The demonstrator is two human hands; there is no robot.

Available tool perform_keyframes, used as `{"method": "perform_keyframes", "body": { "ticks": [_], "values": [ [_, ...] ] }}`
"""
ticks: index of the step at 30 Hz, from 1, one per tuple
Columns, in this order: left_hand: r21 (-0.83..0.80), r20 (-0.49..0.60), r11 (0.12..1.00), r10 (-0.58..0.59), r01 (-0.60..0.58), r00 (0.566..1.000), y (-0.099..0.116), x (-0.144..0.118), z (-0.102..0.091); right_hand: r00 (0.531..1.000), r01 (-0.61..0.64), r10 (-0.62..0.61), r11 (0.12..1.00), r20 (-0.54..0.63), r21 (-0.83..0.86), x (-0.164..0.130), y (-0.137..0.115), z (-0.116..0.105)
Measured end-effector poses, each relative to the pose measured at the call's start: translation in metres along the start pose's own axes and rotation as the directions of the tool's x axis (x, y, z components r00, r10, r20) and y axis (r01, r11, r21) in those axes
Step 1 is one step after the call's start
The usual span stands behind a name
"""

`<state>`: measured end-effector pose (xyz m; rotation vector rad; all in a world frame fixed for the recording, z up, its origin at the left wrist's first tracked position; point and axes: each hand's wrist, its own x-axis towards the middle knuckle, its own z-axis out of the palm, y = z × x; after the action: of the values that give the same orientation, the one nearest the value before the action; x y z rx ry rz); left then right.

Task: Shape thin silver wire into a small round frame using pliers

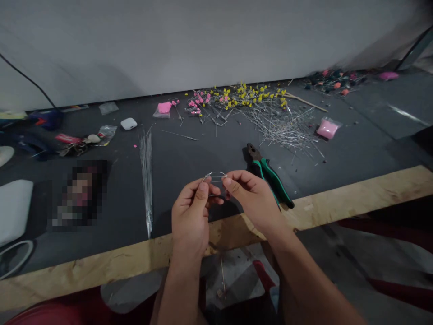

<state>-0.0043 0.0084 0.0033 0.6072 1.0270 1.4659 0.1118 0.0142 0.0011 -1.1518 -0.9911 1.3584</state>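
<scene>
as one thin curved wire (217, 172) arcs near the front edge of a dark surface (189, 158), the left hand (194, 203) pinches one end between thumb and fingers while the right hand (253, 194) is clamped on the other. one pair of green-handled pliers (275, 179) lies just beside the right hand; one bundle of straight wires (147, 176), too many to count, lies to the left. toward the wall (203, 40) spread a heap of loose wires (284, 126), yellow tips (250, 95), pink tips (199, 101) and two pink packets, one at left (164, 107), one at right (328, 128). one white case (128, 123) sits beyond the bundle, near one red tag (66, 138), any print too blurred to read.
</scene>
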Motion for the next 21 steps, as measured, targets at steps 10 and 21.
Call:
{"method": "perform_keyframes", "body": {
  "ticks": [10, 21],
  "values": [
    [-0.045, -0.048, 0.998, 0.051, -0.053, 0.998, -0.0032, -0.0024, 0.0047, 1.000, -0.029, 0.029, 0.999, -0.010, -0.020, -0.0004, -0.0024, 0.0008],
    [-0.031, -0.072, 0.998, 0.061, -0.063, 0.996, -0.0014, -0.0061, 0.0084, 0.999, -0.032, 0.032, 0.999, 0.001, 0.012, -0.0012, -0.0024, 0.0007]
  ]
}}
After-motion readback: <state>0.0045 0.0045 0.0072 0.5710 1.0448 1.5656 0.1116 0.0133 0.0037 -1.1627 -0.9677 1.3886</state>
